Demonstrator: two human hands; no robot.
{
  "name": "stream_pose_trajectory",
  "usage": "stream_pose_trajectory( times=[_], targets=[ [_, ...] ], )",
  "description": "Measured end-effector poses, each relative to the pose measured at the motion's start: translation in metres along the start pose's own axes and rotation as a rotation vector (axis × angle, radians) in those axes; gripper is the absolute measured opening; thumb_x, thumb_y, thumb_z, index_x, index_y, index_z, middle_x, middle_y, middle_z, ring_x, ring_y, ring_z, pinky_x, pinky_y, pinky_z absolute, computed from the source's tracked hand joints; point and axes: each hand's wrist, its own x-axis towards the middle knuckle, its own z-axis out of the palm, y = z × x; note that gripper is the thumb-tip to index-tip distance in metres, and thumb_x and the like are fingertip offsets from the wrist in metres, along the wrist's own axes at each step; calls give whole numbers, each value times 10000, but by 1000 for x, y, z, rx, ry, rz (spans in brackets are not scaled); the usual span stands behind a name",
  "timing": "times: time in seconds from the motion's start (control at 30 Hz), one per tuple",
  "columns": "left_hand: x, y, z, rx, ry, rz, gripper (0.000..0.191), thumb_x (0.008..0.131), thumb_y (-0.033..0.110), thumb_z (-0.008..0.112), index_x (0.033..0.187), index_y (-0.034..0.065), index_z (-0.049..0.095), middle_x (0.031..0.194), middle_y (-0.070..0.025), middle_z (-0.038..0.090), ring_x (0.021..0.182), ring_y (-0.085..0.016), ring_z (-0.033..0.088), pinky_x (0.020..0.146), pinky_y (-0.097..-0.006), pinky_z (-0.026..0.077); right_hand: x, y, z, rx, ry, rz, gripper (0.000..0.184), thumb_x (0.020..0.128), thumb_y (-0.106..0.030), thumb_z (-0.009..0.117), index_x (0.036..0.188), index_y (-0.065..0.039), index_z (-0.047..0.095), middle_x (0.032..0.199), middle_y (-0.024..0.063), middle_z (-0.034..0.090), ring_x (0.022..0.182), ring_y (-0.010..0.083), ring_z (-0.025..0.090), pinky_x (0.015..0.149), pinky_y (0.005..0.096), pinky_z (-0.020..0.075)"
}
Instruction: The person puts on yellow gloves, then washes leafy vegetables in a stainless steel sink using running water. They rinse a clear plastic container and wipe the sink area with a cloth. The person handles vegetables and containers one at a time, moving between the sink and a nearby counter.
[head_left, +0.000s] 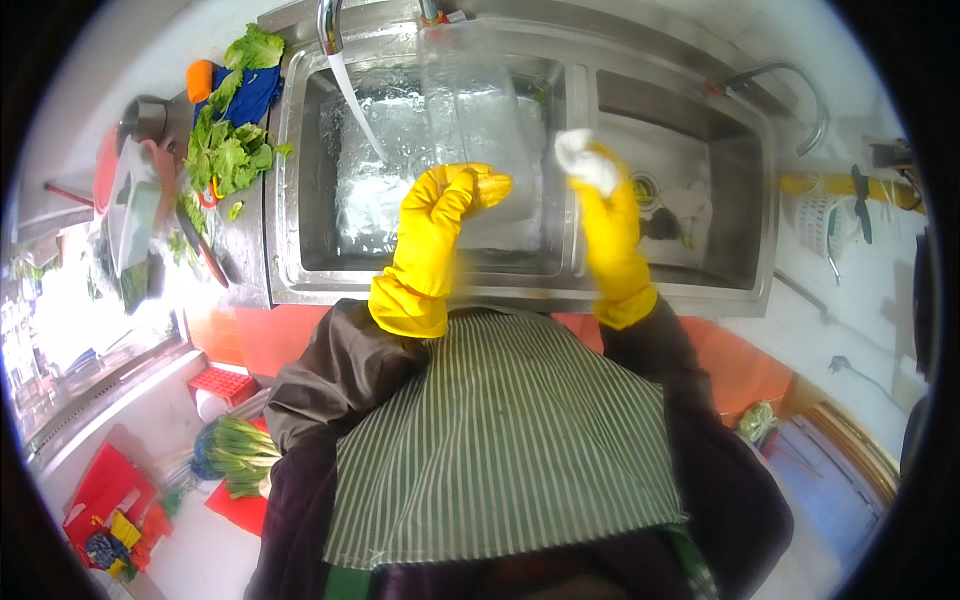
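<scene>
My left hand (441, 225), in a yellow rubber glove, grips a clear plastic container (480, 94) over the left sink basin (319, 187). The container is see-through and blurred, so its exact shape is hard to make out. Rippling water stands in the basin below it. To the left, a stream of water (351, 97) pours from a chrome faucet (328, 26). My right hand (616, 225), gloved alike and blurred, holds a crumpled white cloth (589, 161) near the divider (581, 97) between the basins, apart from the container.
Lettuce leaves (232, 157), an orange cup (199, 81), a blue cloth (251, 94) and a knife (202, 247) lie on the left counter. The right basin (731, 225) has a drain (643, 191) with scraps beside it. A second faucet (814, 97) arches at the right.
</scene>
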Motion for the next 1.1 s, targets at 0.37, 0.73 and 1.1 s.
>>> stream_pose_trajectory(
  times=[0.37,0.73,1.1],
  targets=[
    [-8,29,-23,367,-275,73,262,1075,157,562,1199,-67,617,1061,-191,753,978,-268,732,954,-365,550,79,6,56,-853,12,-556,357,887,-129,668,1234,-45,681,1399,183,618,1310,455,531,1150,522,376],
    [-9,45,-62,565,-195,54,295,1052,164,606,1268,-33,642,991,-70,730,946,-110,624,884,-269,496,8,-33,101,-631,-338,-616,392,754,-85,750,1141,-88,690,1202,166,683,1139,407,631,1036,456,508],
    [-34,74,-47,358,-476,16,307,1052,245,611,1154,-41,655,1012,-165,764,959,-254,744,932,-379,560,72,-4,-1,30,62,-181,200,1084,-232,552,1187,-112,674,1105,3,664,1004,117,627,872,248,485]
  ],
)
